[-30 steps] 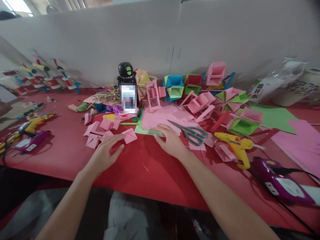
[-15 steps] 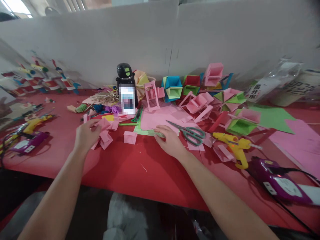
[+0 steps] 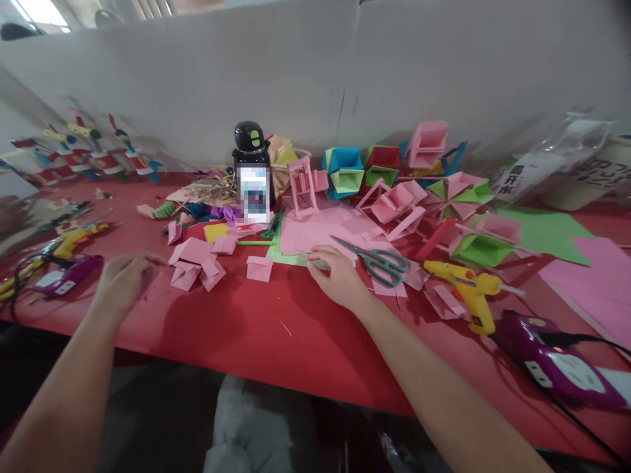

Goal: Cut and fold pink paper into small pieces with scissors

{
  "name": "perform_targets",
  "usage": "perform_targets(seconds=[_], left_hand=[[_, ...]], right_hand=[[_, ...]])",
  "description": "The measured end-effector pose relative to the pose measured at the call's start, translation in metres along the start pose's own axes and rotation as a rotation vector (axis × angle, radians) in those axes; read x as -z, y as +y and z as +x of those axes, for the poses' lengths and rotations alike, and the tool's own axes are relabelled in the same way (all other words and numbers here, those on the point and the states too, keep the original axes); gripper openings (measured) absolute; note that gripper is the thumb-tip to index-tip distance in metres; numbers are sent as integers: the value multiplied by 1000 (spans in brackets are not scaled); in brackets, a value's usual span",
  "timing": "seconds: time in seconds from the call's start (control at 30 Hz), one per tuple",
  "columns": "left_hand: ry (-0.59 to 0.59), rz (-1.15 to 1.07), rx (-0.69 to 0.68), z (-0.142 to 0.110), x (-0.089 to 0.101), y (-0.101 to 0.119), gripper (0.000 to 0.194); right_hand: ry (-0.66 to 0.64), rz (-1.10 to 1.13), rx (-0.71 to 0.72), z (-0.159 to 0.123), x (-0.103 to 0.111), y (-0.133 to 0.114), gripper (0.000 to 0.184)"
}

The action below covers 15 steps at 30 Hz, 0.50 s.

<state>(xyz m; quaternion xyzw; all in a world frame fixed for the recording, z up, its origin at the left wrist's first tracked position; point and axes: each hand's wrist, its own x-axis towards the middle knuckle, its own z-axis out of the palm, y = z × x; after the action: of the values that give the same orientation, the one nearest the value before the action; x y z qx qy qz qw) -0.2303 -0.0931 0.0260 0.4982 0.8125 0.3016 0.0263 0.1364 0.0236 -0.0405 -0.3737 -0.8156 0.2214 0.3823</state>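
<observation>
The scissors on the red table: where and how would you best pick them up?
Probably by the handles, with the right hand from the near side. They lie toward the near right, while the pointed blades aim away to the left. The yellow glue gun sits close on the right, so that side looks tighter.

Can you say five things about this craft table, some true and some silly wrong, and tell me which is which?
1. The right hand is holding the scissors. False: the scissors lie on the table beside that hand.
2. The tabletop is red. True.
3. The glue gun nearest the scissors is blue. False: that glue gun is yellow.
4. A lit screen is in front of a black bottle. True.
5. The left hand is right of the pile of folded pink papers. False: it is left of them.
</observation>
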Motion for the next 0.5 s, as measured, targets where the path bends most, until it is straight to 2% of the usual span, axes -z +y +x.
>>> perform_targets(seconds=[0.1,0.13,0.23,0.3,0.4,0.5], left_hand=[[-92,49,8,-8,-5,-16,47],[-109,114,53,-9,-6,-19,50],[-219,281,115,-10,-13,-20,64],[-263,318,94,-9,-17,-19,66],[-249,296,80,-10,-21,-23,60],[-162,160,142,-15,-20,-30,56]], right_hand=[[2,6,-3,0,-1,0,18],[5,7,-5,0,-1,0,18],[11,10,-13,1,-1,2,17],[11,11,-15,0,-1,2,16],[8,24,-19,0,0,1,16],[0,33,-28,0,0,-1,16]])
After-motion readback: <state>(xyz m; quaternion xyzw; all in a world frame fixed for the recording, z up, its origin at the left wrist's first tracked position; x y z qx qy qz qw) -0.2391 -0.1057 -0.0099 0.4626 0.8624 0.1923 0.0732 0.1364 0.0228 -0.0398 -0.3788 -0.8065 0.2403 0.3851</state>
